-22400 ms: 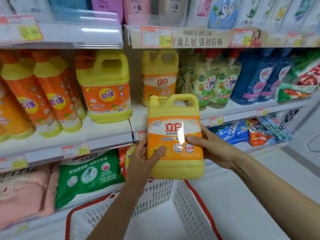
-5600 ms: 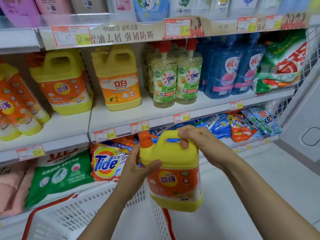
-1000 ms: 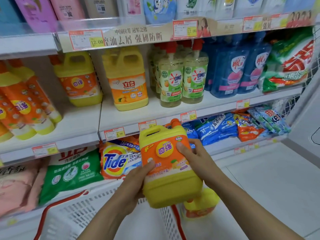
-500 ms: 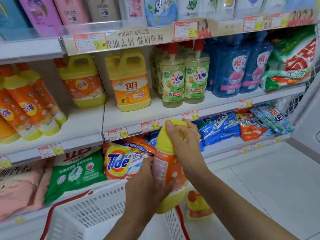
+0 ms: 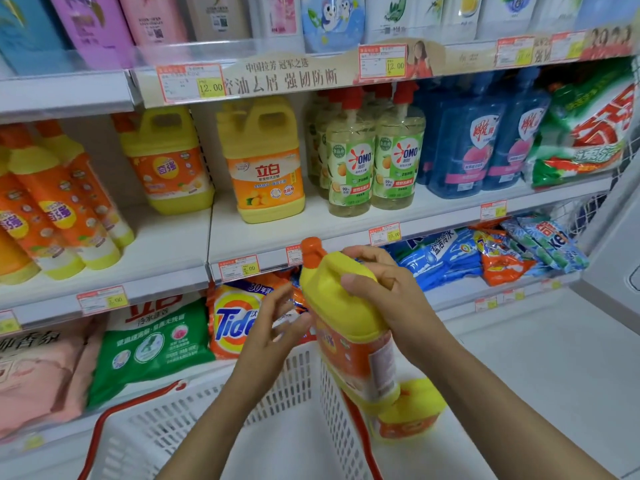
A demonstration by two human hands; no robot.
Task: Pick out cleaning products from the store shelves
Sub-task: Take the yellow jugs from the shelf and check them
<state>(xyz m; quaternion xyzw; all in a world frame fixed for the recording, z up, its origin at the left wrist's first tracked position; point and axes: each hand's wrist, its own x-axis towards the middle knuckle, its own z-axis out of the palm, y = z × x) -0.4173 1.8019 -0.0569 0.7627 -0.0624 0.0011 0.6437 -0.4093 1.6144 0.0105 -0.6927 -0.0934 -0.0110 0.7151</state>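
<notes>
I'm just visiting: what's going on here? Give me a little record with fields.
Held item: yellow jug, orange cap, tilted
Right hand: grips the jug's top
Left hand: open beside the jug, contact unclear
Below: white basket, red handle
Beside basket: second yellow jug, right of its wall
Shelves: detergent bottles and bags

Middle shelf (image 5: 249, 237): bare board along the front, plus an open gap between the orange-label jug (image 5: 166, 164) and the lemon-label jug (image 5: 265, 164). OMO bottles (image 5: 374, 161) and blue bottles (image 5: 481, 140) stand touching, with no way between them. Basket (image 5: 298, 382) is open on top. The yellow jug (image 5: 346, 320), gripped by the right hand (image 5: 384, 296), hangs across its right wall. Another jug (image 5: 408, 410) sits just beyond that wall. Floor (image 5: 540, 358) to the right is open.
</notes>
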